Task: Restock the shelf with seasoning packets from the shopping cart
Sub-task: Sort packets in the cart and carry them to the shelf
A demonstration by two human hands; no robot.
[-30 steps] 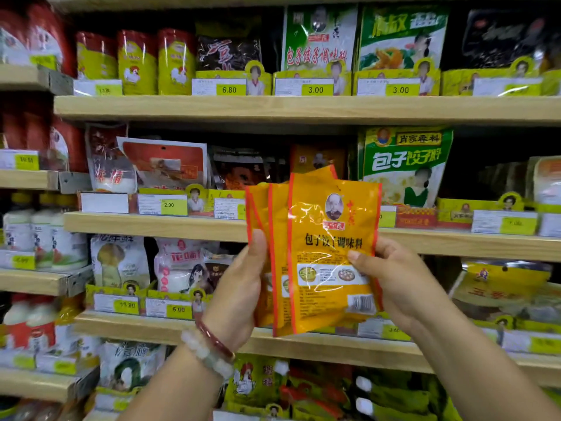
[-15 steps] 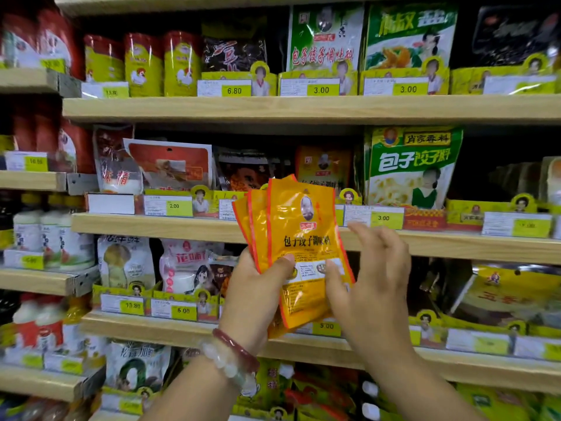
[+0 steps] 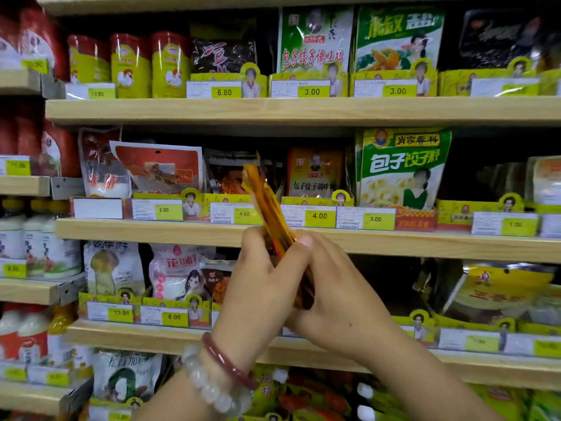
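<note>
Pale wooden shelves (image 3: 303, 109) run across the view, fronted by yellow price tags and packed with glossy foil pouches and red-capped tins. Before the middle shelf, both hands press a thin stack of orange seasoning packets (image 3: 267, 208) between them, edge-on to the camera and tilted, the crinkly film blurred. The left hand (image 3: 255, 287) and right hand (image 3: 334, 299) have fingers closed around the stack's lower half. A smooth red bangle (image 3: 226, 360) and milky beaded bracelet (image 3: 209, 387) circle the left wrist.

Wooden shelf (image 3: 303, 109) tiers, seasoning packets (image 3: 402, 168) upright behind yellow price tags (image 3: 318, 215) — chicken-print canisters (image 3: 130, 66) top left
</note>
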